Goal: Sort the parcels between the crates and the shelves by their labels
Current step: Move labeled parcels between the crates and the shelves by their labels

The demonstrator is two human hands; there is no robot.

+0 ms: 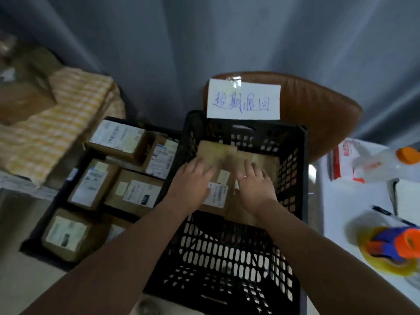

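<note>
Both my hands reach into a black slotted crate (293, 169) that stands on a brown chair. My left hand (193, 183) and my right hand (254, 183) lie flat, fingers spread, on a brown cardboard parcel (219, 194) with a white label, inside the crate. More brown parcels (211, 148) lie behind it. A white handwritten sign (243, 102) is fixed above the crate's back wall. To the left, a low black crate (34, 237) holds several labelled cardboard parcels (134, 189).
A brown leather chair back (318, 105) rises behind the crate, with a grey curtain beyond. On the right, a white table (345, 201) carries a tape dispenser (393, 246), a pen and a plastic bottle with an orange cap (406, 155). Yellow checked cloth (56, 119) lies at left.
</note>
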